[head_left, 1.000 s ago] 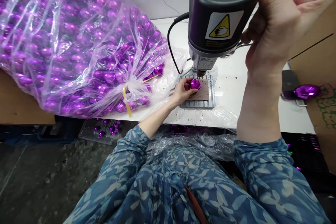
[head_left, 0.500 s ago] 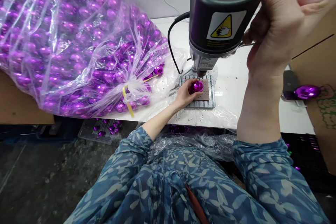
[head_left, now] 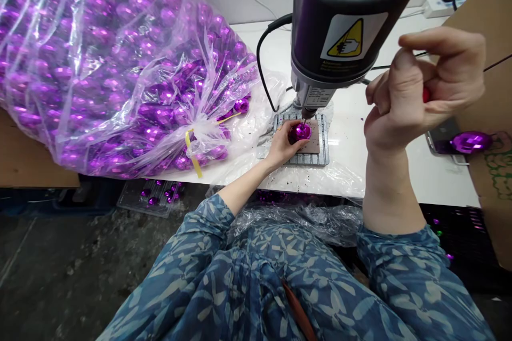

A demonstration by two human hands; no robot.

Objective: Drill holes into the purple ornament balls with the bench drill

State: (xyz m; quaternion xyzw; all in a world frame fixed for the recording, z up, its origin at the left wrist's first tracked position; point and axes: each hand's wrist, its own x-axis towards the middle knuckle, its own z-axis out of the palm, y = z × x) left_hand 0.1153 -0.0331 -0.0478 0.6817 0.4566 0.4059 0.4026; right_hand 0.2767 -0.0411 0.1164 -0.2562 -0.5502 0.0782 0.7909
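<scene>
My left hand holds a shiny purple faceted ball between thumb and fingers on a brown board over the grey metal base plate. Right above the ball is the bit of a black drill press, its tip at or touching the ball's top. My right hand, raised to the right of the drill body, has its fingers curled; a bit of something red, perhaps a lever knob, shows beside the palm.
A big clear bag of purple balls, tied with a yellow strip, fills the left. A phone and another purple ball lie at the right, by a cardboard box. A power strip sits behind.
My right hand has moved down from beside the drill's top, and the red thing by its palm now shows. My left hand and the ball have stayed in place.
</scene>
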